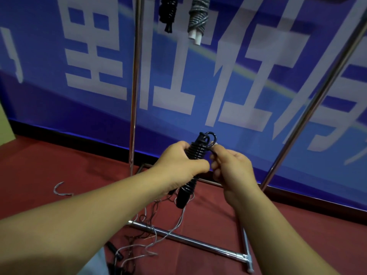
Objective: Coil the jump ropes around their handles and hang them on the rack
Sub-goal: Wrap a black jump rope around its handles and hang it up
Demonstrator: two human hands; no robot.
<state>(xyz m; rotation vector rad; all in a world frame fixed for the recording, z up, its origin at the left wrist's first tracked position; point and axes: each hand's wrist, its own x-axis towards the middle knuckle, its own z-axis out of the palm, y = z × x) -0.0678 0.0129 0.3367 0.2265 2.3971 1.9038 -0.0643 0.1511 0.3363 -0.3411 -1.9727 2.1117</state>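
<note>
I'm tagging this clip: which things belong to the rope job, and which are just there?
Job:
black rope bundle, held by left hand and right hand
hung bundles
rack
loose ropes on the floor

Just there:
blue banner
red carpet

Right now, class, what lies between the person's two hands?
In the head view, the coiled black jump rope sits between the left hand and the right hand.
</note>
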